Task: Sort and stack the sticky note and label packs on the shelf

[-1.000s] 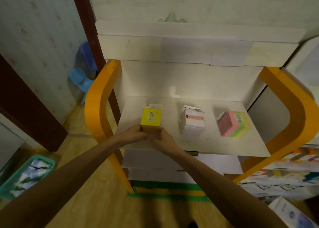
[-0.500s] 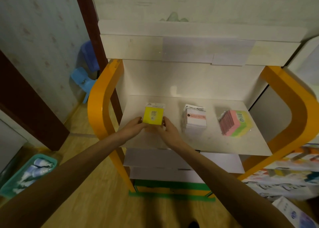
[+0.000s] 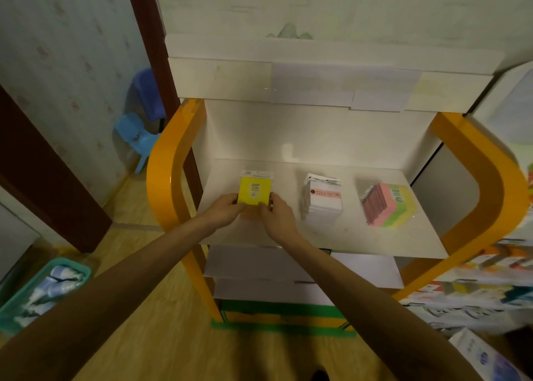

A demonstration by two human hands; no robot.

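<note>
A yellow sticky note pack (image 3: 255, 189) marked 2207 lies at the left of the white shelf board (image 3: 360, 239). My left hand (image 3: 223, 208) grips its near left corner and my right hand (image 3: 277, 213) pinches its near right corner. A peach-coloured pack edge shows under the hands. In the middle of the board stands a stack of white label packs (image 3: 323, 200). At the right lies a tilted pile of pink, green and yellow sticky note packs (image 3: 388, 204) in clear wrap.
Orange curved side frames (image 3: 164, 178) bound the shelf on both sides. A lower white shelf (image 3: 288, 268) sits below. A teal basket (image 3: 40, 291) stands on the floor at left, blue stools (image 3: 138, 138) behind it, and boxed goods (image 3: 476, 288) at right.
Both hands have pushed the yellow pack slightly farther back onto the shelf, and the view has shifted a little to the right. The other stacks have not moved.
</note>
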